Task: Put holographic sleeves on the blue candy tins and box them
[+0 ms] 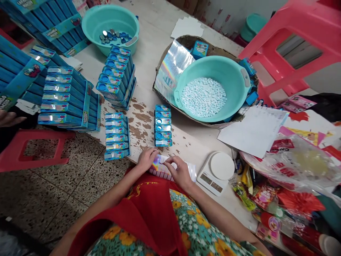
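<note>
A sheet of shiny holographic stickers point(162, 173) lies at the table's front edge, against the red apron. My left hand point(147, 158) is closed at the sheet's upper left corner, fingertips together on it. Over the middle of the sheet, my right hand point(180, 173) makes a pinch with thumb and forefinger; what is between them is too small to name. Just beyond my hands stands a short row of blue candy tins point(163, 125), some with a round hole or a silvery spot on top. Left of it is another row of blue tins point(116, 137) with shiny strips.
Stacked trays of blue tins point(117, 76) stand further left. One teal basin point(110, 17) holds round metallic pieces; another teal basin point(234, 71) with pale tablets rests on a cardboard box. A white scale point(222, 165), papers point(253, 131) and bagged sweets crowd the right. Another person's hand point(9, 119) shows at left.
</note>
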Action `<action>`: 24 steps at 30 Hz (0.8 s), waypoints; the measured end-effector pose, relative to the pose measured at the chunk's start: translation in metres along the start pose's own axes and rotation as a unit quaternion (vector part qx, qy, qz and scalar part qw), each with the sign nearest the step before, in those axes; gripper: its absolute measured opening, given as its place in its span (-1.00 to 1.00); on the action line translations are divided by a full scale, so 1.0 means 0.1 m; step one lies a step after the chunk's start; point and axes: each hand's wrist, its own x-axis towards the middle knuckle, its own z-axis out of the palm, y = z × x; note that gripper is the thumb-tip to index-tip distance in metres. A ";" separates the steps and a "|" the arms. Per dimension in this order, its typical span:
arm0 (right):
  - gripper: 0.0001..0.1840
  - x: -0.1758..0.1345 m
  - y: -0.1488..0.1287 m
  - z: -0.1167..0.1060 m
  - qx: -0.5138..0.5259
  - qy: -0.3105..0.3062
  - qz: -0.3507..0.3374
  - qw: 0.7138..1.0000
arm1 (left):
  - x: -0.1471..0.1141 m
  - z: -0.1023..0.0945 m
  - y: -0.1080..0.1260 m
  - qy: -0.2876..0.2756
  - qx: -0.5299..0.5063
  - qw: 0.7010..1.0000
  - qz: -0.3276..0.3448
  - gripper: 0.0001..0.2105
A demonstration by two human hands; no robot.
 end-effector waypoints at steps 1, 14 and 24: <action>-0.85 0.03 -0.08 -0.05 0.038 0.012 0.019 0.999 | -0.06 -0.06 0.08 -0.006 -0.044 0.999 0.030 -0.69; -0.79 0.82 0.03 0.25 0.073 0.247 0.108 0.960 | 0.44 -0.50 0.38 -0.026 -0.120 0.992 0.014 -0.84; -0.81 1.03 0.26 0.42 0.087 0.274 0.142 0.947 | 0.78 -0.47 0.10 -0.028 -0.056 0.998 0.029 -0.85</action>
